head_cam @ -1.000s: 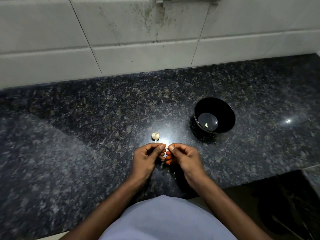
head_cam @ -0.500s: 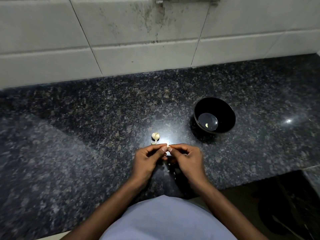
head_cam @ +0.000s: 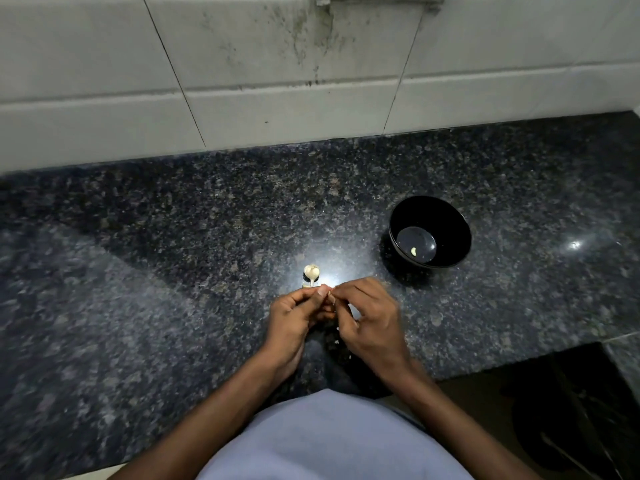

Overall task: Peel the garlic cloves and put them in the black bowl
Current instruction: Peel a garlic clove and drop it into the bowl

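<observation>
So both hands are up over the front of the worktop (head_cam: pixel 173 271), fingertips meeting around a clove (head_cam: pixel 329 295) that's almost fully hidden. The left hand (head_cam: pixel 294 320) has thumb and fingers curled in and looks to be pinching it from the left; the right hand (head_cam: pixel 370 317) comes in from the other side, fingers bent, tips right at the same spot, looks like it's picking at the skin. Neither grip is spread at all, both are pressed in tight. Can't tell how much skin is off because the fingers cover it.

Handling-wise, my guess: a clove is tiny, light and firm, and the skin is papery and clingy. Once bare it gets a bit slick, so I'd hold it by the sides with one hand and peel from the tip or root end with the nails of the other. Squeezing too hard probably just shoots it out.

The rest of the garlic (head_cam: pixel 311 271) sits on the worktop just beyond the hands, not touched by them, a pale little bulb piece with a stem pointing down toward them. The bowl (head_cam: pixel 450 216) is off to the right, well apart from the hands, with one peeled clove (head_cam: pixel 413 251) lying in the bottom. So I'd say one is done, this is the second, more to go.
</observation>
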